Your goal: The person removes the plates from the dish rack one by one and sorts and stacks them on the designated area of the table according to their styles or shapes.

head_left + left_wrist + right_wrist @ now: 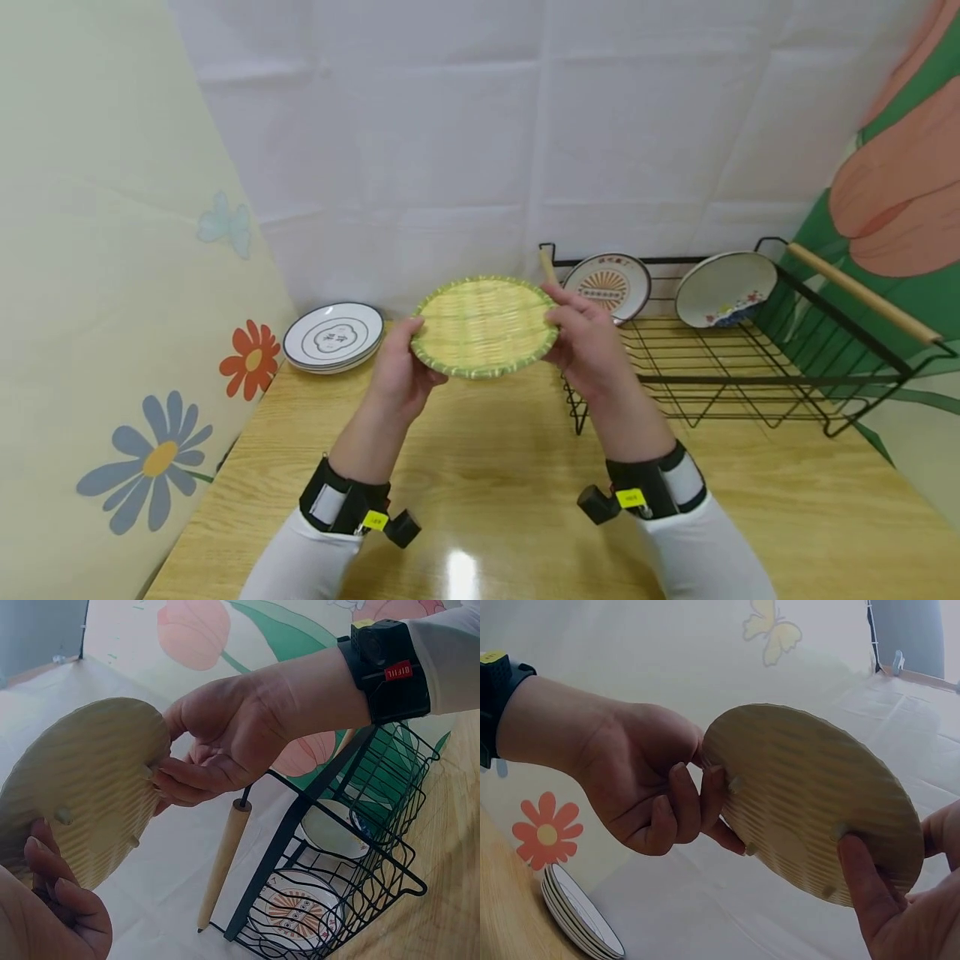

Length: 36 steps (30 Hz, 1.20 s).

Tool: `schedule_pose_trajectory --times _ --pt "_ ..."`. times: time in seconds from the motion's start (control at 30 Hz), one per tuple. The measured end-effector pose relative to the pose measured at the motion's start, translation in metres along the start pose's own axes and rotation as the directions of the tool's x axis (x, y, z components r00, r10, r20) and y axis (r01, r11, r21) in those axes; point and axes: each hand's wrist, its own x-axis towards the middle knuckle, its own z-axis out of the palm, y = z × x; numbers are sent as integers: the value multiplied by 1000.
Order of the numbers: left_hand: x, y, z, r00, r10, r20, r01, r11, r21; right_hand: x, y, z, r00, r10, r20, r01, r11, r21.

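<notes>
A yellow oval plate with a woven-bamboo look and a green rim (483, 327) is held up above the table between both hands. My left hand (401, 367) grips its left edge, thumb on the upper face and fingers below. On the opposite edge, my right hand (588, 346) pinches the rim in the same way. The wrist views show the plate's ribbed underside (802, 802) with small round feet. Fingers of the left hand (60, 900) touch that underside near one foot in the left wrist view.
Several stacked white plates (333, 335) sit at the back left by the wall. At the right, a black wire dish rack (720, 379) with wooden handles holds an orange-patterned plate (607, 287) and a white floral bowl (726, 289). Wood-grain table (480, 467) lies beneath my arms.
</notes>
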Motion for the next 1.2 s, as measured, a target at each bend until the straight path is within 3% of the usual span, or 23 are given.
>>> schedule_pose_trajectory --times 0.23,0.53,0.7,1.0,1.2 --pt "-3 0 -4 995 59 -86 -55 997 45 -3 7 7 1000 3 8 -3 1000 6" --pt "-2 -1 -9 979 132 -157 -128 991 38 -4 19 16 999 -6 -31 5 1000 -21" --pt "-2 1 -10 973 156 -170 -152 988 38 -2 23 21 998 12 -63 -14 999 -36" --pt "-2 3 -14 975 130 -182 -120 991 65 2 29 21 996 -2 -84 -6 995 -99" --pt "2 2 -19 968 180 -177 -160 980 122 8 38 23 998 -3 -64 -5 992 -129"
